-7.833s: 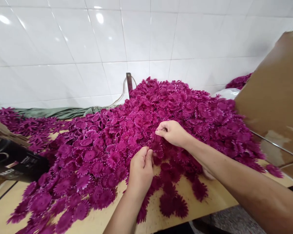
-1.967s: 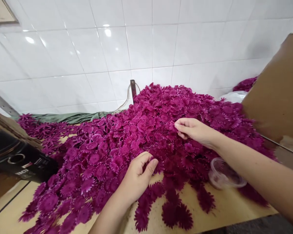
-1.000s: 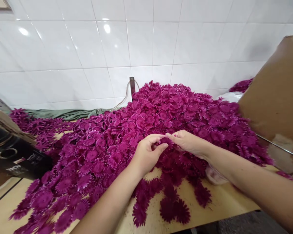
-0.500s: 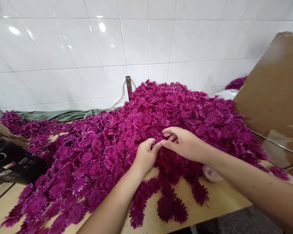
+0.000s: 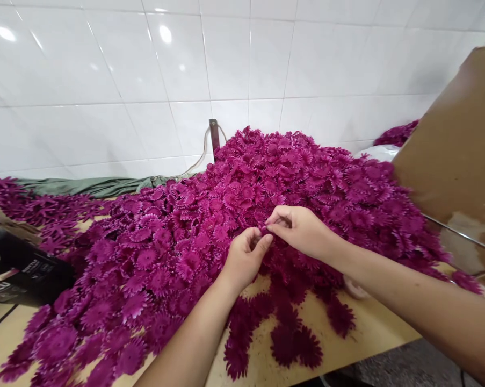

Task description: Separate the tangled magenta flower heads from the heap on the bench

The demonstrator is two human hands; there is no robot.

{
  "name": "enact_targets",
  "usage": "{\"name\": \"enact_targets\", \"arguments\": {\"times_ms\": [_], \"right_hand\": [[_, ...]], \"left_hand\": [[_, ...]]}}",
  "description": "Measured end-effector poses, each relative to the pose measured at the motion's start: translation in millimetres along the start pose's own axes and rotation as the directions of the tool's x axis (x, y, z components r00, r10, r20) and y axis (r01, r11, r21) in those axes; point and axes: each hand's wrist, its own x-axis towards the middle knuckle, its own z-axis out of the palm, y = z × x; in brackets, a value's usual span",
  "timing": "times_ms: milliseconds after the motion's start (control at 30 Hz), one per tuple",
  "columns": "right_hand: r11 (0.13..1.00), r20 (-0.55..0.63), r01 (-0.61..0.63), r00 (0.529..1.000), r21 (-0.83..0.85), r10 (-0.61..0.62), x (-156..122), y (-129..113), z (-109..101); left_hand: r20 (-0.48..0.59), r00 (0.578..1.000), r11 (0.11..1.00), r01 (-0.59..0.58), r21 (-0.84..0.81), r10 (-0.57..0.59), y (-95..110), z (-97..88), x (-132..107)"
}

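Observation:
A large heap of magenta artificial flowers (image 5: 242, 193), flat with toothed petals, spreads under and around both hands. My left hand (image 5: 245, 257) is closed, thumb and curled forefinger pinching a small magenta flower (image 5: 263, 230) mostly hidden by the fingers. Just to its right, my right hand (image 5: 302, 230) reaches in with thumb and forefinger pinched at the same flower. The fingertips of the two hands almost meet above the front of the heap. Several darker flowers (image 5: 292, 344) lie on the tabletop below the hands.
At the left stands a dark printed box (image 5: 28, 269). A cardboard sheet (image 5: 451, 140) leans at the right. Behind the heap are a green cloth (image 5: 93, 185), an upright metal bracket (image 5: 214, 134) with string, and a white tiled wall (image 5: 226, 59). The table's front edge shows below.
The fingertips have parted slightly, and my right hand has tightened into a pinch at the flower. The whole view has shifted a little.

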Motion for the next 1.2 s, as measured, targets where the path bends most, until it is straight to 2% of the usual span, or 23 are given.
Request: {"name": "enact_targets", "arguments": {"times_ms": [100, 167, 200, 267, 333, 367, 400, 467, 533, 600, 667, 800, 900, 1000, 1100, 1200], "right_hand": [[0.972, -0.051, 0.076, 0.995, -0.223, -0.089, -3, -2, 3], [0.939, -0.112, 0.066, 0.988, -0.336, -0.109, 2, 0, 0], [0.921, -0.169, 0.031, 0.98, -0.387, -0.104, 6, 3, -5], [0.889, -0.336, -0.112, 0.94, -0.444, -0.05, 19, 14, -23], [0.86, -0.516, -0.306, 0.854, -0.408, 0.06, 29, 29, -44], [0.848, -0.561, -0.373, 0.82, -0.376, 0.113, 33, 37, -54], [0.846, -0.558, -0.382, 0.82, -0.372, 0.125, 34, 44, -61], [0.873, -0.469, -0.316, 0.875, -0.371, 0.118, 30, 52, -65], [0.916, -0.333, -0.206, 0.939, -0.343, 0.086, 21, 51, -58], [0.957, -0.213, -0.115, 0.975, -0.267, 0.058, 10, 39, -45], [0.986, -0.097, -0.033, 0.995, -0.164, 0.017, -1, 21, -34], [1.0, 0.067, 0.019, 0.998, 0.004, -0.019, -12, -5, -19], [0.989, 0.172, -0.043, 0.985, 0.138, 0.019, -11, -5, -10], [0.941, 0.292, -0.132, 0.956, 0.311, 0.038, -6, 3, -4], [0.9, 0.321, -0.179, 0.946, 0.397, 0.046, -2, 9, -2], [0.886, 0.248, -0.217, 0.961, 0.411, 0.121, 1, 8, -5]], "left_hand": [[0.006, 1.0, 1.0, -0.023, 0.008, 0.023, 0, -0.3, -1], [0.036, 0.998, 0.998, -0.045, 0.04, 0.043, 3, -0.1, -4], [0.051, 0.997, 0.996, -0.061, 0.064, 0.058, 5, 0.2, -6], [0.098, 0.992, 0.989, -0.093, 0.116, 0.082, 10, 1.2, -12], [0.162, 0.984, 0.985, -0.1, 0.138, 0.077, 13, 2.4, -16], [0.186, 0.98, 0.988, -0.088, 0.128, 0.063, 14, 3.0, -17], [0.198, 0.979, 0.992, -0.066, 0.103, 0.045, 15, 3.5, -17], [0.181, 0.983, 1.0, -0.018, 0.01, 0.016, 14, 4.6, -15], [0.15, 0.989, 0.996, 0.019, -0.089, -0.005, 12, 5.4, -12], [0.114, 0.993, 0.991, 0.045, -0.126, -0.03, 9, 5.6, -9], [0.066, 0.996, 0.993, 0.067, -0.095, -0.061, 7, 5.2, -8], [-0.008, 0.998, 0.997, 0.067, -0.042, -0.068, 2, 4.0, -7], [-0.032, 0.998, 0.998, 0.049, -0.049, -0.051, -1, 3.3, -6], [0.011, 0.997, 0.993, 0.075, -0.091, -0.074, -2, 1.6, -6], [0.044, 0.997, 0.988, 0.071, -0.135, -0.066, -1, -0.2, -8], [0.025, 1.0, 0.996, 0.016, -0.093, -0.014, 2, -0.3, -9]]}}
